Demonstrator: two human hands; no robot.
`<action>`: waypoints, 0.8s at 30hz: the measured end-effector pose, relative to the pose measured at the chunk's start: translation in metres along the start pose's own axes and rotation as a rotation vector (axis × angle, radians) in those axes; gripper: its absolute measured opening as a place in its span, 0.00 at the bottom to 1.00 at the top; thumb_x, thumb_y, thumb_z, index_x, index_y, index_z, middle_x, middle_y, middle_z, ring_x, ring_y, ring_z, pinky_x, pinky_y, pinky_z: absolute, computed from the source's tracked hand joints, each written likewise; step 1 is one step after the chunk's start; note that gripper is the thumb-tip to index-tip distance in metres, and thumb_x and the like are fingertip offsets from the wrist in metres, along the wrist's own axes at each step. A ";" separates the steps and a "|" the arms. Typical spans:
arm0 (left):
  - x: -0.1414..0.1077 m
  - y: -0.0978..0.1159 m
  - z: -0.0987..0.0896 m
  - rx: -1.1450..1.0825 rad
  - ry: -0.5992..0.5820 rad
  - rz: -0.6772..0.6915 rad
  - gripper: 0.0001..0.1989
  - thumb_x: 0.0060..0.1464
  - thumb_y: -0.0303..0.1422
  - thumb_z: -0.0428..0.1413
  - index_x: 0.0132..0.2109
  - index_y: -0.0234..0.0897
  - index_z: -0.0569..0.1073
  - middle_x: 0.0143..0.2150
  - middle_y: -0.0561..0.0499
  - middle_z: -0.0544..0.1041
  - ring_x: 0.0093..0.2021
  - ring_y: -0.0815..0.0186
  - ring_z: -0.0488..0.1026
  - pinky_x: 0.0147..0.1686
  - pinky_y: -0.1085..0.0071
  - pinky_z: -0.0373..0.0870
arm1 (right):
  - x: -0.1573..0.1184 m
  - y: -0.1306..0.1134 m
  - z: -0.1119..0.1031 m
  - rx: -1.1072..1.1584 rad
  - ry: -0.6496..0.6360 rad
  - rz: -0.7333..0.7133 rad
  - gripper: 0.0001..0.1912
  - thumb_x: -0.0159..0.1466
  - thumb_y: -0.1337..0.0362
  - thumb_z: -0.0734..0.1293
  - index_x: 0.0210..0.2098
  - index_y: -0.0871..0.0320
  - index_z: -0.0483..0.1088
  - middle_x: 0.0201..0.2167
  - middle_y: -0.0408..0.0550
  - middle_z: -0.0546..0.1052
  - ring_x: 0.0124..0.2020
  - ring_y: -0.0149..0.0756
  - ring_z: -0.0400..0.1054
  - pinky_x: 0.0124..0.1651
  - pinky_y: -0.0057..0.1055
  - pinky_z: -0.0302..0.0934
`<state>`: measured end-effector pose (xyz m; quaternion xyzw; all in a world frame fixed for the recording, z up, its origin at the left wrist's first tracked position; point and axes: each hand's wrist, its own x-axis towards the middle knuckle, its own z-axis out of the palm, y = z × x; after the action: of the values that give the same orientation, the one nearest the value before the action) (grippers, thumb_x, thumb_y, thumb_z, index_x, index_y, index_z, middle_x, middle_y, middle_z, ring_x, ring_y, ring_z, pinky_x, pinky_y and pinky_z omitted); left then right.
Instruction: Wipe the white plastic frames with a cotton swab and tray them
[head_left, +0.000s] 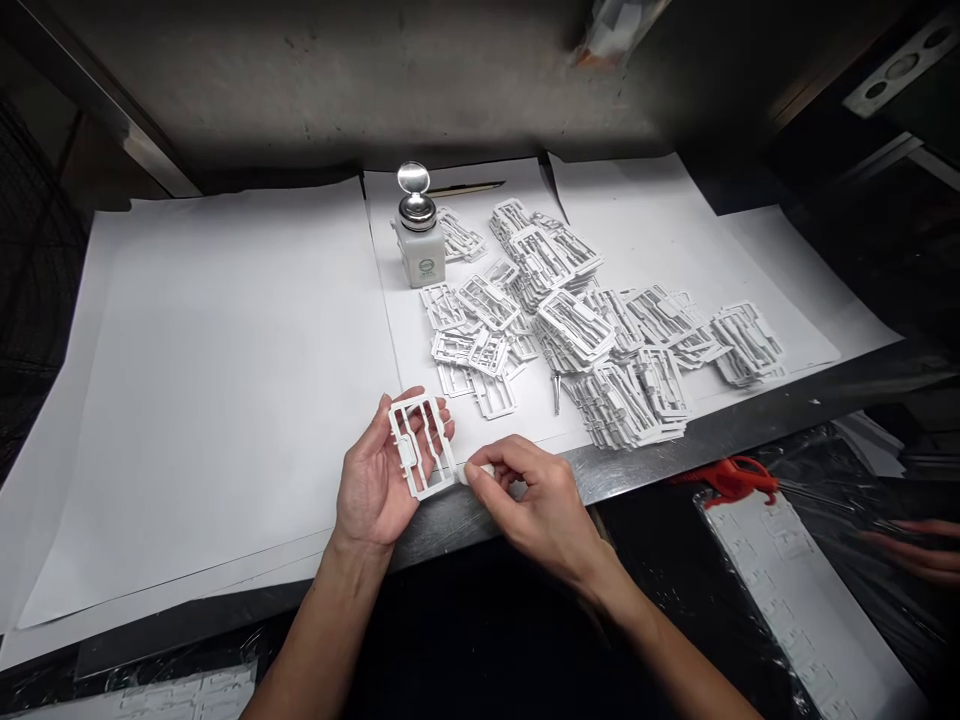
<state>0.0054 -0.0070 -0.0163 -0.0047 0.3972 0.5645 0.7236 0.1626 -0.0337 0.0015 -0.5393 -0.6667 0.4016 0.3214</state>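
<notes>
My left hand (382, 480) holds a white plastic frame (407, 450) with slots and thin bars, tilted up over the table's front edge. Its fingers curl behind the frame, partly hidden by it. Beside the frame's lower right corner, my right hand (536, 500) pinches a small white wad (480, 472) between thumb and fingers. Most of the wad is covered, so its material is unclear. Past both hands lies a loose pile of similar white frames (491, 300), with more in stacks (622, 405) to the right.
A dispenser bottle (422, 255) with its metal lid raised stands behind the pile. Near the stacks lies a small metal tool (556, 394). White paper (225, 380) covers the tabletop. At lower right are a red air gun (739, 480), a sheet of parts (810, 590) and another person's hand (919, 550).
</notes>
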 end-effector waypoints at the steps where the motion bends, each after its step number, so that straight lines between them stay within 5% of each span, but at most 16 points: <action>1: 0.000 0.000 0.000 0.004 -0.008 -0.005 0.14 0.58 0.35 0.49 0.42 0.30 0.74 0.40 0.41 0.76 0.44 0.61 0.73 0.45 0.65 0.70 | 0.000 0.000 0.001 0.013 0.010 -0.011 0.04 0.62 0.68 0.63 0.34 0.59 0.70 0.29 0.43 0.70 0.26 0.26 0.63 0.31 0.23 0.59; 8: -0.003 -0.003 0.003 0.027 -0.035 -0.059 0.14 0.58 0.36 0.48 0.42 0.30 0.74 0.38 0.43 0.76 0.40 0.63 0.74 0.41 0.68 0.72 | 0.010 -0.005 -0.007 -0.027 -0.027 -0.133 0.04 0.62 0.69 0.64 0.35 0.61 0.71 0.29 0.45 0.70 0.28 0.27 0.64 0.31 0.24 0.60; 12: -0.007 -0.010 0.010 0.105 -0.009 -0.121 0.14 0.58 0.37 0.49 0.41 0.30 0.74 0.26 0.50 0.73 0.25 0.71 0.72 0.25 0.78 0.72 | 0.031 -0.015 -0.012 -0.018 0.035 -0.282 0.08 0.62 0.69 0.64 0.41 0.63 0.70 0.35 0.48 0.72 0.35 0.30 0.67 0.39 0.25 0.63; 16: -0.013 -0.014 0.013 0.193 0.088 -0.171 0.12 0.56 0.36 0.52 0.30 0.32 0.72 0.17 0.55 0.65 0.14 0.75 0.63 0.12 0.81 0.62 | 0.050 -0.015 -0.006 -0.145 -0.129 -0.375 0.07 0.62 0.70 0.63 0.39 0.63 0.71 0.34 0.48 0.73 0.33 0.30 0.67 0.36 0.25 0.63; 20: -0.016 -0.013 0.014 0.190 0.117 -0.173 0.08 0.55 0.31 0.53 0.32 0.31 0.73 0.21 0.54 0.69 0.18 0.74 0.66 0.18 0.79 0.68 | 0.057 -0.009 -0.007 -0.288 -0.190 -0.404 0.07 0.61 0.71 0.62 0.37 0.64 0.71 0.33 0.48 0.72 0.31 0.31 0.66 0.33 0.26 0.61; 24: -0.021 -0.012 0.014 0.137 -0.007 -0.216 0.11 0.58 0.32 0.49 0.40 0.31 0.74 0.32 0.49 0.74 0.29 0.70 0.72 0.27 0.77 0.72 | 0.058 -0.006 -0.012 -0.283 -0.188 -0.377 0.07 0.61 0.71 0.62 0.37 0.64 0.71 0.32 0.47 0.72 0.29 0.29 0.65 0.32 0.25 0.60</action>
<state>0.0225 -0.0217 0.0003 0.0040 0.4293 0.4549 0.7802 0.1580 0.0251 0.0126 -0.4052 -0.8321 0.2857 0.2486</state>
